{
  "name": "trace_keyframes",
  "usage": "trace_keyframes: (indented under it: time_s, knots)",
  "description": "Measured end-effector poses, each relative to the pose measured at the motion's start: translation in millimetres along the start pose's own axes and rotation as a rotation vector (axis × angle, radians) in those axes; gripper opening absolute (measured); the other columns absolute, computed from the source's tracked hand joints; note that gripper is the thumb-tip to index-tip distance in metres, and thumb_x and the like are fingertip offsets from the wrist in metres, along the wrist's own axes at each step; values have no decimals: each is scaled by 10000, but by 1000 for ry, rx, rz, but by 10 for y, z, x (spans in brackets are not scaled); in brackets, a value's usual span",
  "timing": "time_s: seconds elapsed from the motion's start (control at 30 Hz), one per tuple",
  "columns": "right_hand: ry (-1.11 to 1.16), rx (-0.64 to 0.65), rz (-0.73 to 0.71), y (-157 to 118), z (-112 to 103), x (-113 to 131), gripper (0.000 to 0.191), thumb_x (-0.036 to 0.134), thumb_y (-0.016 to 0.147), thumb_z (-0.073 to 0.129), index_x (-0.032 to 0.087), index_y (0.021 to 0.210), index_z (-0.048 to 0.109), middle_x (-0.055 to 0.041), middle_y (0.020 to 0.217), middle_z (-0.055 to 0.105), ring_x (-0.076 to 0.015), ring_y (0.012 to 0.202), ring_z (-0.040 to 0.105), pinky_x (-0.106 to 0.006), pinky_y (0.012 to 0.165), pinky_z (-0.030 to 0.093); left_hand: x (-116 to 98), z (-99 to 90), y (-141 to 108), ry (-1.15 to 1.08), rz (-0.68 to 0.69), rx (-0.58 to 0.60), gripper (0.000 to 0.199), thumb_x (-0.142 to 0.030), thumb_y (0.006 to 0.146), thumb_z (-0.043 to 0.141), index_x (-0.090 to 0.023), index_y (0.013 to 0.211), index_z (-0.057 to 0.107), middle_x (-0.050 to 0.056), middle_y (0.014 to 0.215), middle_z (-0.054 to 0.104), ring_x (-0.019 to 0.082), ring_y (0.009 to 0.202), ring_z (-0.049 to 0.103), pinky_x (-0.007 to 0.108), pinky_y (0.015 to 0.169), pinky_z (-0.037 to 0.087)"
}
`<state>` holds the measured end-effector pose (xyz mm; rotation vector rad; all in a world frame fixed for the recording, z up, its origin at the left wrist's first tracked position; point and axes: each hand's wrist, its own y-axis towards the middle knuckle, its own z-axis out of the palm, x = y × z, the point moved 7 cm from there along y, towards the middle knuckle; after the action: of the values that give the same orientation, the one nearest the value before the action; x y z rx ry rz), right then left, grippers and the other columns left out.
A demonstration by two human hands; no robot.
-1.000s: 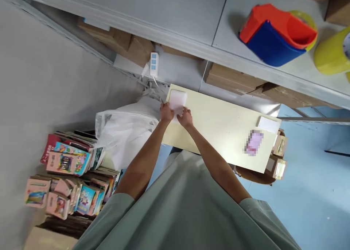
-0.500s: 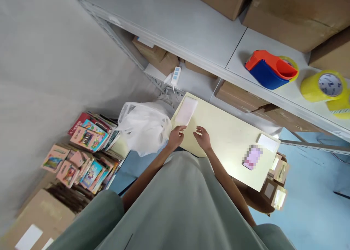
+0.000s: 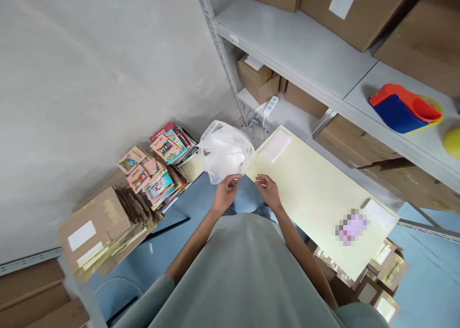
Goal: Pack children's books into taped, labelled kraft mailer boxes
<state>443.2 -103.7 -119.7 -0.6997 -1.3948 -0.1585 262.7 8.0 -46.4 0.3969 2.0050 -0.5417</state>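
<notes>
My left hand (image 3: 227,192) is just in front of the lower edge of a crumpled white plastic bag (image 3: 226,148), fingers loosely bent and nothing visible in them. Whether it touches the bag, I cannot tell. Close by on the right, my right hand (image 3: 268,190) hovers at the near left edge of the cream table (image 3: 316,189), half curled and holding nothing I can see. A pale pinkish flat rectangle (image 3: 276,145) lies on the table's far left end. Toward the right end are a blurred-out purple phone-like object (image 3: 352,226) and a white flat box (image 3: 380,213).
Stacked picture books (image 3: 158,175) and flattened cardboard (image 3: 98,222) stand to the left. Grey shelving (image 3: 298,36) with cartons rises ahead, holding an orange-and-blue tape dispenser (image 3: 404,107) and a white power strip (image 3: 271,106). Small cartons (image 3: 377,285) sit beneath the table's right end.
My view has turned left, so the table and shelf appear farther right. Both hands have moved from over the table to its left edge, near the bag.
</notes>
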Motion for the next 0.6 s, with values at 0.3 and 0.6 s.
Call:
trace_keyframes:
  time_s: [0.3, 0.6]
  knots:
    - [-125, 61, -88, -611, 1000, 159, 465, 595, 916, 774, 248, 1226, 785, -122, 1219, 861, -307, 1095, 824, -493, 1015, 670, 615, -1194, -449, -122, 67, -65, 407, -190, 868, 594, -205, 1228, 785, 105, 1287, 834, 224, 1004, 823, 377, 929, 659]
    - [-174, 130, -57, -1220, 2588, 10, 577, 695, 892, 806, 232, 1237, 788, -149, 1236, 853, -342, 1143, 825, -561, 1092, 651, 1948, -3336, -1337, 95, 11, -338, 367, -354, 1006, 588, -210, 1296, 762, 127, 1275, 803, 293, 1137, 780, 478, 1068, 644]
